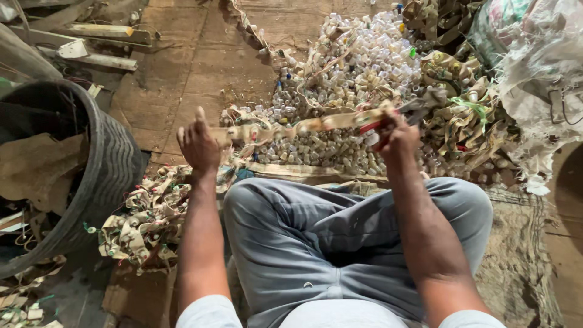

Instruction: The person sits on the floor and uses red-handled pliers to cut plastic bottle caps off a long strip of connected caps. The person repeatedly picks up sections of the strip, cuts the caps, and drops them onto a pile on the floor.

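The floor point(200, 67) is worn brown boards, dusty and littered with scraps. A black ribbed tub point(103, 164) stands at the left, with wooden slats point(103, 45) lying beyond it. Frayed white sacking point(540, 73) is heaped at the right, and a coarse mat point(516, 261) lies below it in dim light.

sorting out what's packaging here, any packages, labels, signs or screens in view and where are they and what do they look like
No labels, signs or screens show.
Frayed white woven plastic sack: upper right, beside the heap of small white plastic caps; crumpled and torn.
Flattened brown cardboard sheet: on the floor, upper middle; worn and stained.
Dark ribbed round tub: left edge; holds brown scraps.
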